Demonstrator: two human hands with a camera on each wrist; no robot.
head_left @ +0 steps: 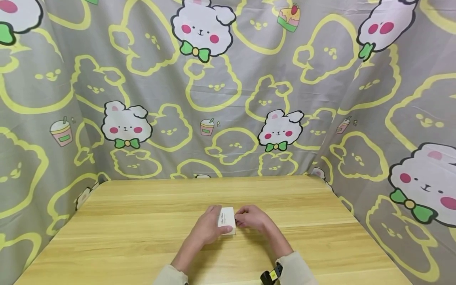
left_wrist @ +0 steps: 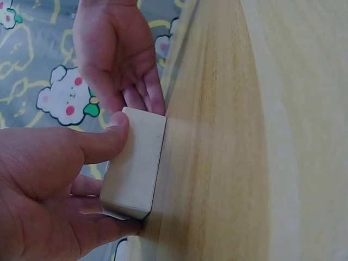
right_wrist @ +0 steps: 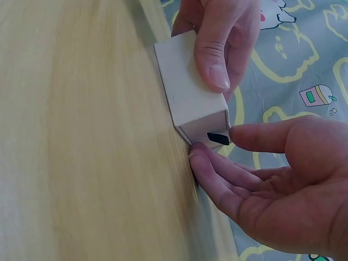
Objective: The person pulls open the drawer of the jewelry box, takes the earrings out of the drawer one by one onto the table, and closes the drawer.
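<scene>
Gray printed curtain (head_left: 171, 91) closes in three sides of a pale wooden tabletop (head_left: 117, 241). Both hands meet at lower centre of the head view. The left hand (head_left: 208, 225) grips a small white box (head_left: 229, 217), its thumb laid on the box's near side and its fingers round toward the far side. The right hand (head_left: 253, 217) is just to the right, thumb and fingertips a narrow gap apart about the box's right end; whether they press it, I cannot tell. A short black tab (right_wrist: 218, 138) sticks out of that end, between those fingertips in the right wrist view, and so lies nearer the right hand than the left.

Between the two hands, the box stands at the tabletop with its printed face upward. In both wrist views its plain near side is longer than it is high and runs from the left hand toward the right. From above, the left part is covered, so which side is longest overall stays unclear.

Farther out, light sleeves (head_left: 297, 269) enter at the bottom edge of the head view, with a black device (head_left: 272, 274) at the right cuff. Bare wood spreads around the forearms up to the curtain, where rabbit heads, yellow outlines and drink cups repeat.
</scene>
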